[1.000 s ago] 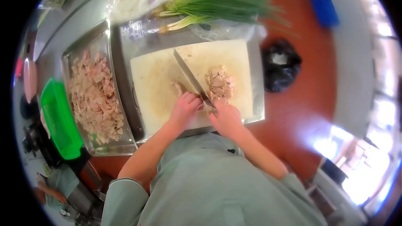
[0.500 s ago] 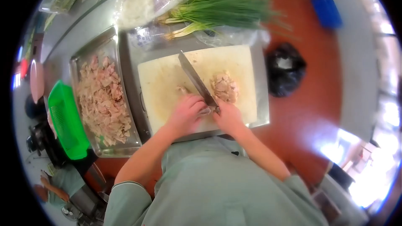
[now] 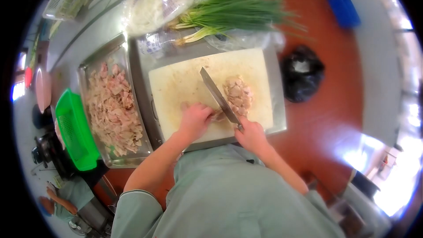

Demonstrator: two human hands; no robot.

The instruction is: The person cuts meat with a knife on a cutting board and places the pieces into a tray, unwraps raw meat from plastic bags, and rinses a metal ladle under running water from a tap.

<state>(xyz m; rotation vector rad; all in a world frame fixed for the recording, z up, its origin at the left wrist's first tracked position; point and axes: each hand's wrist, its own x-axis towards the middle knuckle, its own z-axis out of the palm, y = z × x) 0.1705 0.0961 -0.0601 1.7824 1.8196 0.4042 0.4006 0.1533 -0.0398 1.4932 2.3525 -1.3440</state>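
At the heart of the view, a pale cutting board [image 3: 176, 79] is set on a metal worktop [image 3: 278, 112], and its middle is taken as the centre of the dial. Toward five o'clock the handle of a long knife [image 3: 215, 91] is gripped in the right hand [image 3: 252, 135], the fingers being closed around it. The blade is slanted across the board, its tip pointed toward eleven o'clock. Near seven o'clock the left hand [image 3: 195, 120] is lowered to the board with its fingers curled, and at six o'clock a piece of meat [image 3: 218, 115] is seen between its fingertips and the blade; whether the meat is actually pinched cannot be told. At three o'clock, just beyond the blade, cut meat [image 3: 239, 94] is heaped on the board. At nine o'clock a metal tray [image 3: 83, 76] is spread with many more meat pieces [image 3: 115, 110], and beside it, between eight and nine, a green basket [image 3: 79, 134] is placed. Just past twelve o'clock a bunch of green onions [image 3: 233, 15] is laid over clear plastic, while at eleven a plastic bag [image 3: 152, 6] with pale contents is set down. Between two and three o'clock, beyond the worktop's edge, a black bag [image 3: 302, 77] is seen
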